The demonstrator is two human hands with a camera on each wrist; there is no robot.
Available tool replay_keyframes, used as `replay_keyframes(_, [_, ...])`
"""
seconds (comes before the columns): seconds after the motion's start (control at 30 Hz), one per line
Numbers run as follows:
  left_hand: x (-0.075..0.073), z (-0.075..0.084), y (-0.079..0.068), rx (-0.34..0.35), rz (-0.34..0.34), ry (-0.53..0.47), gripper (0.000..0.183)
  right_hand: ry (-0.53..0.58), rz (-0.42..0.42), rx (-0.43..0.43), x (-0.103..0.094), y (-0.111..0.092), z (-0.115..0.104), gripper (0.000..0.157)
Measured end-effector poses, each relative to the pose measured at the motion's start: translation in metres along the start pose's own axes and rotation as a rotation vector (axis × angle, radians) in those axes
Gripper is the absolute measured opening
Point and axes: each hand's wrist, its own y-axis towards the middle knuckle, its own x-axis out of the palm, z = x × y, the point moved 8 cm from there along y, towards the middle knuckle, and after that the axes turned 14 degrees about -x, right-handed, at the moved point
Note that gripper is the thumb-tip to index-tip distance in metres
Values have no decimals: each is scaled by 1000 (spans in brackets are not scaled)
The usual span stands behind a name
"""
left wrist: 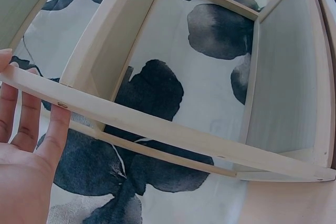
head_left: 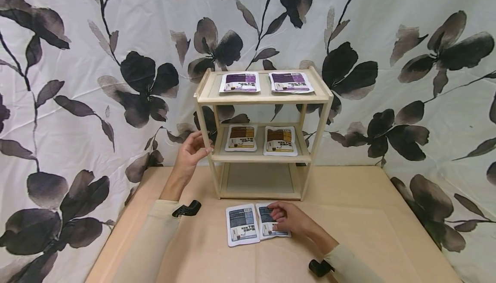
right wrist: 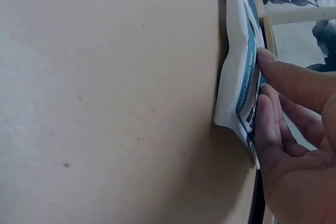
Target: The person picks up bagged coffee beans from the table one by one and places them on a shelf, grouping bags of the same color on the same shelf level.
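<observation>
A small wooden rack with three shelves [head_left: 261, 159] stands against the patterned cloth. My left hand [head_left: 191, 151] holds its left front post [left wrist: 157, 124], the thumb on one side and the fingers behind. On the table before the rack lie two white pouches with dark blue labels, a left pouch [head_left: 243, 225] and a right pouch [head_left: 269, 227], side by side. My right hand [head_left: 292, 219] is over the right pouch, covering part of it. In the right wrist view, the thumb and fingertips touch that pouch's [right wrist: 239, 77] printed face; no grip around its edge shows.
On the top shelf lie two purple-labelled pouches, left [head_left: 240, 82] and right [head_left: 290, 82]. The middle shelf bears two brown-and-yellow pouches, left [head_left: 241, 138] and right [head_left: 280, 141]. The bottom shelf [head_left: 259, 179] is close to the table. Floral cloth [head_left: 387, 80] hangs behind the table [head_left: 356, 214].
</observation>
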Motion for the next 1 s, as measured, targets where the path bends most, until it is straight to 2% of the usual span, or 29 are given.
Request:
replay_keyframes(0.07, [0,0,0,0,-2,-5,48,-66,11,-16,1,-1,-2,60])
replay_keyframes(0.27, [0,1,0,4,-5,-1,48,-391,81,-45,-2,-5,-11,59])
replay_keyframes(0.4, [-1,-1,0,-9,2,13,47,-478,96,-35,-1,-9,-13,63])
replay_keyframes(0.7, [0,0,0,2,0,14,47,-474,95,-52,-1,-15,-15,79])
replay_keyframes(1.0, [0,0,0,5,7,-2,48,-395,184,76,-4,-21,-13,94])
